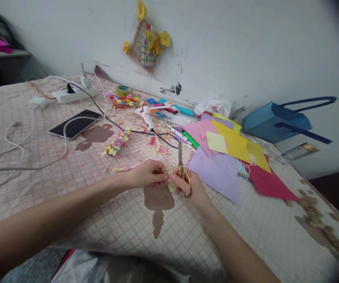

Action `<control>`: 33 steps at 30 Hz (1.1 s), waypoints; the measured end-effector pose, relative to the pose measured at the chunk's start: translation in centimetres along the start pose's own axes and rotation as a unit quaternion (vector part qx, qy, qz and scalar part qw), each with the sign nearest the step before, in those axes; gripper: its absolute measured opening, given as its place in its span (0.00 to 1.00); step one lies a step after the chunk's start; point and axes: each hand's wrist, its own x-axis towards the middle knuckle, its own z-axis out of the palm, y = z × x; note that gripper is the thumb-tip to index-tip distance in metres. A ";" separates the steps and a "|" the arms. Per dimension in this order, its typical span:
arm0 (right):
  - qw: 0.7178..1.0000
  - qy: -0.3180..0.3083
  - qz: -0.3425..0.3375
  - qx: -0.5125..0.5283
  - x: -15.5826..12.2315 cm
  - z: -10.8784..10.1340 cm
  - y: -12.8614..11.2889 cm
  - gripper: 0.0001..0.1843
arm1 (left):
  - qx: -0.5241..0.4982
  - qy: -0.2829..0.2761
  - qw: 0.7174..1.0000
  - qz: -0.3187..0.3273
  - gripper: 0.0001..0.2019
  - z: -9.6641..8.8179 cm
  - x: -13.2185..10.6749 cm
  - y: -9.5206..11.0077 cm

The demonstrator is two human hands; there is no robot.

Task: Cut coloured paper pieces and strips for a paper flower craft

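Hands working close together at the table's near edge, nearly touching: the left hand (147, 175) is pinching a small pale yellow paper scrap (172, 187) in its fingertips, and the right hand (190, 185) is gripping gold-handled scissors (184, 181) through the finger loops, blades pointing up and away from me. From my remote seat I cannot tell whether the blades are biting the scrap. A thin pink-and-yellow paper strip (122, 169) is lying just left of the left hand.

Pink tiled cloth (104, 220) is covering the table, with brown stains showing on it. Just ahead of the hands, cut paper bits (157, 146) are lying scattered, with a strip of yellow and pink paper pieces (118, 142) beside them. To the right, a lilac sheet (213, 173), a yellow sheet (234, 143), a pink sheet (200, 133) and a red sheet (271, 182) are overlapping. Farther back, a white hot glue gun (145, 117) is resting among marker pens (184, 137), near a tape roll (124, 91). On the left, a black smartphone (75, 124) is lying below a white power strip (73, 95), and a blue bag (275, 122) is sitting at the far right against the wall
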 end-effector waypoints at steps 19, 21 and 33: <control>1.000 0.000 0.008 0.017 0.0 0.1 0.2 0.14 | 0.001 0.007 1.000 -0.019 0.09 0.0 0.2 -0.1; 1.000 0.005 0.003 -0.006 -0.1 0.1 -0.1 0.14 | 0.000 0.004 1.000 -0.022 0.09 0.1 0.2 -0.1; 0.998 0.008 0.009 0.060 0.2 0.2 0.8 0.15 | -0.025 0.013 0.999 -0.025 0.09 0.0 0.1 0.5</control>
